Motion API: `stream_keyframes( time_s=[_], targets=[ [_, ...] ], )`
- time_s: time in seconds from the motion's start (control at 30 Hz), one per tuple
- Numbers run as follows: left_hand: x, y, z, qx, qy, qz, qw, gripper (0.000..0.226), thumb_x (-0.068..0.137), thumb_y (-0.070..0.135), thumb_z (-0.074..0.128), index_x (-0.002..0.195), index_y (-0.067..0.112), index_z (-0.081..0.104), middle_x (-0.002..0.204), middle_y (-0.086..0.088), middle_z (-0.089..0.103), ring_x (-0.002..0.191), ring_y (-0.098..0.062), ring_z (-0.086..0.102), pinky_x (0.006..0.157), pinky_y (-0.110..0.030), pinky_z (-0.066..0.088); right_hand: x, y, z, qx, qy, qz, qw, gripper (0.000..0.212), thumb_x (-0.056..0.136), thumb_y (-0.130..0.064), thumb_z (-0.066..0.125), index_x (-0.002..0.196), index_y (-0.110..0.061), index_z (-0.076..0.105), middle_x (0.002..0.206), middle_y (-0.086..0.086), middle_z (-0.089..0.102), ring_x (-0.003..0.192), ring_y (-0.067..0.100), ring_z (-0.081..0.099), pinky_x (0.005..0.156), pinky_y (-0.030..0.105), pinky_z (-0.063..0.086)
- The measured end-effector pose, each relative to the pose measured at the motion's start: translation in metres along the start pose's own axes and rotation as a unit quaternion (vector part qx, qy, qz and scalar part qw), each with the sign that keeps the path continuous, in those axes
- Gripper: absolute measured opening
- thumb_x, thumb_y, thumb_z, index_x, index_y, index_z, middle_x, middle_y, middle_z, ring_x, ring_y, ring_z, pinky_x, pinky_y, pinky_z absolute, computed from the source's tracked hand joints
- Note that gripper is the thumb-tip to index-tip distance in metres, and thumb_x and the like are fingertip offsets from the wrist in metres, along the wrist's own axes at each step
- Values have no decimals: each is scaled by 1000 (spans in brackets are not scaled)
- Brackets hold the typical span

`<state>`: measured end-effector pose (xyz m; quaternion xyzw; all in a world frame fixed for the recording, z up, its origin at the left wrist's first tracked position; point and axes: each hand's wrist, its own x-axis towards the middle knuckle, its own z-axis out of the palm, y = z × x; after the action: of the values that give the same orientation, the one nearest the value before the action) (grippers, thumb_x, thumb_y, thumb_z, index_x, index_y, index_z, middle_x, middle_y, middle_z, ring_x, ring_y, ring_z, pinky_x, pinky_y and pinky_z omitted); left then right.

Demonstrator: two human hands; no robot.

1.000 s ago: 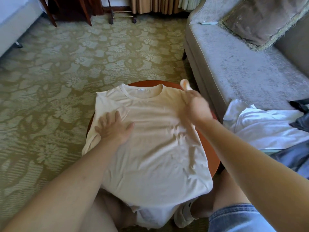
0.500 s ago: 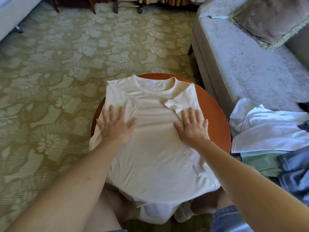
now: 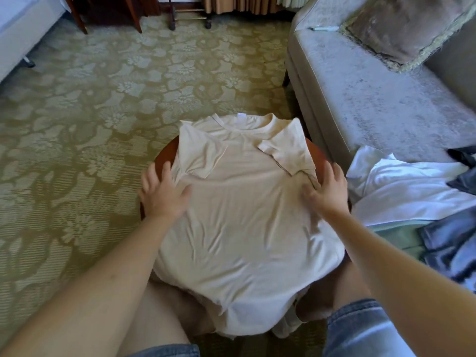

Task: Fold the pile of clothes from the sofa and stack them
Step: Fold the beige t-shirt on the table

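The cream T-shirt (image 3: pixel 244 202) lies spread over the round table (image 3: pixel 164 157), sleeves folded in, left hand (image 3: pixel 162 194) and right hand (image 3: pixel 327 191) flat on its side edges, gripping nothing; thin, limp, light cloth, I'd judge, best pinched at those edges.

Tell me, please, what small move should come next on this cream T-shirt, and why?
Probably pinch the side edges of the cream T-shirt and fold them toward the middle: both sleeves already lie folded in, and the left hand and right hand rest open at its sides.
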<state>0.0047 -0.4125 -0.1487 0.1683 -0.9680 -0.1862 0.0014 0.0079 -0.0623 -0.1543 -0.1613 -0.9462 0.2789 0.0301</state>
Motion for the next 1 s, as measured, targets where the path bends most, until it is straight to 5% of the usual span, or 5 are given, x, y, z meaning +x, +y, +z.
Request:
stream_keyframes(
  time_s=[0.23, 0.5, 0.7, 0.87, 1.0],
  targets=[
    [-79, -54, -6, -191, -118, -180, 958, 109, 80, 49, 71, 155, 20, -1, 161, -7, 19, 143, -33, 27, 113, -44, 28, -96, 49, -20, 155, -81, 173, 969, 83, 94, -51, 51, 155, -11, 10, 157, 14, 26, 142, 34, 29, 113, 41, 26],
    [-96, -56, -54, -229, -201, -91, 948, 75, 85, 4, 58, 151, 27, 30, 152, -3, 35, 131, -28, 42, 92, -37, 45, -110, 35, -55, 121, -77, 45, 989, 46, 87, -3, 47, 132, -5, 52, 129, 18, 58, 117, 33, 53, 86, 32, 42],
    [-51, -8, -95, -389, -87, -54, 916, 22, 91, 10, 59, 94, 28, 71, 125, -9, 63, 102, -22, 59, 81, -31, 43, -52, -19, -83, 255, 10, 19, 967, 34, 84, 3, 45, 102, -6, 72, 99, 11, 66, 90, 21, 58, 57, 10, 42],
    [-14, 14, -96, -287, -87, -34, 953, 73, 89, 28, 66, 151, 20, 29, 150, -6, 40, 134, -25, 42, 109, -39, 36, -2, -27, -86, 185, -36, 33, 982, 53, 92, -19, 55, 143, -7, 44, 134, 12, 54, 123, 28, 51, 101, 33, 43],
    [-29, -6, -50, -198, -153, -58, 966, 78, 80, 27, 71, 147, 19, 34, 139, -1, 48, 123, -27, 50, 95, -32, 43, -14, 9, -44, -15, -151, 44, 987, 49, 90, -29, 60, 132, -4, 52, 130, 15, 57, 116, 32, 55, 96, 39, 45]
  ],
)
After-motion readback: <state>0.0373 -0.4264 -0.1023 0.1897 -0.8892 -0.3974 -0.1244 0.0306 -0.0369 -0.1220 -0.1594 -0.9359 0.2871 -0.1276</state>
